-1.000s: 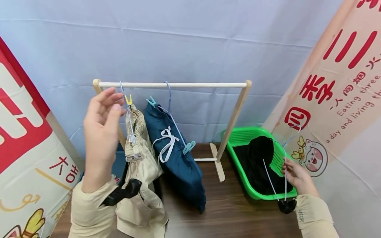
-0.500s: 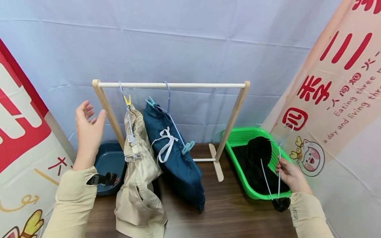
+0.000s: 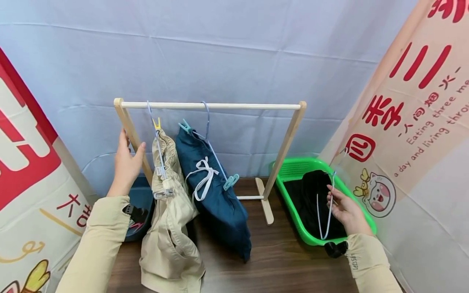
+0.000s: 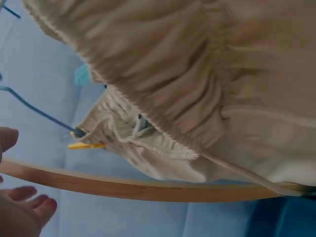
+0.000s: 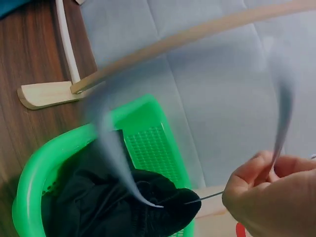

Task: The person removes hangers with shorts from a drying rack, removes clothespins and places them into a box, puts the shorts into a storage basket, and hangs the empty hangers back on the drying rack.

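Observation:
In the head view my left hand [image 3: 126,169] is at the left post [image 3: 127,122] of a wooden rack. The left wrist view has the thumb on one side of this post and loosely bent fingers on the other. My right hand [image 3: 347,209] pinches a thin pale clothes hanger [image 5: 284,111] by one side, over a green basket [image 3: 307,234]. Dark black cloth [image 5: 98,192] lies in that basket. Beige trousers [image 3: 170,228] and dark blue trousers [image 3: 214,195] with a white drawstring hang from the rack on clipped hangers.
A white rail [image 3: 253,106] spans the rack's top, and its right foot [image 3: 267,209] stands on the brown table [image 3: 293,268]. Behind the left post is a dark blue bin [image 3: 137,195] with clothespins in it. Printed cloth panels flank both sides.
My left hand has dropped from beside the beige trousers' hanger, swung left, then come right to the left post. My right hand has moved left with the hanger, which has turned.

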The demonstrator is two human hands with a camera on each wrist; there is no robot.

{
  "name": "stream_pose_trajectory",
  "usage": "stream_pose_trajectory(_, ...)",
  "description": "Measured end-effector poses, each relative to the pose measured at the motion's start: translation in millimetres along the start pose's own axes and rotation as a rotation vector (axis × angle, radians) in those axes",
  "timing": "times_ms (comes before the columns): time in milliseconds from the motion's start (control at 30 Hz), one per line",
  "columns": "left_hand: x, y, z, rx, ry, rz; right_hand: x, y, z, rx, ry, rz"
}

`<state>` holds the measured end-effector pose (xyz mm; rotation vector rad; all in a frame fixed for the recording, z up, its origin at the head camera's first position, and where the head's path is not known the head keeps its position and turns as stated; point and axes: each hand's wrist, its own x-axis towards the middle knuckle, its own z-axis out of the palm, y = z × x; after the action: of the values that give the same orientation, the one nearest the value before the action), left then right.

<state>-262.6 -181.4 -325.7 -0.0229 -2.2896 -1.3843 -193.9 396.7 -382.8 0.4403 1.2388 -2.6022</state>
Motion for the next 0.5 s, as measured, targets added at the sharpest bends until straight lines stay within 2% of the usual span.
stream_pose_trajectory(133,3.0,-3.8,4.7,-0.02,-0.008,-0.006,-1,1,5,-0.088,-0.038,-0.031)
stream_pose_trajectory(200,4.9,-5.8,6.1,-0.014,0.012,-0.01,-1,2,6,-0.129,-0.076,-0.048)
stream_pose_trajectory(400,10.5,-11.1,8.4,0.073,0.062,0.026,-3,1,15,-0.246,-0.205,-0.103)
stream_pose_trajectory(500,12.0,-11.8,9.6,0.083,0.07,0.025,-6,1,24,-0.26,-0.26,-0.126)
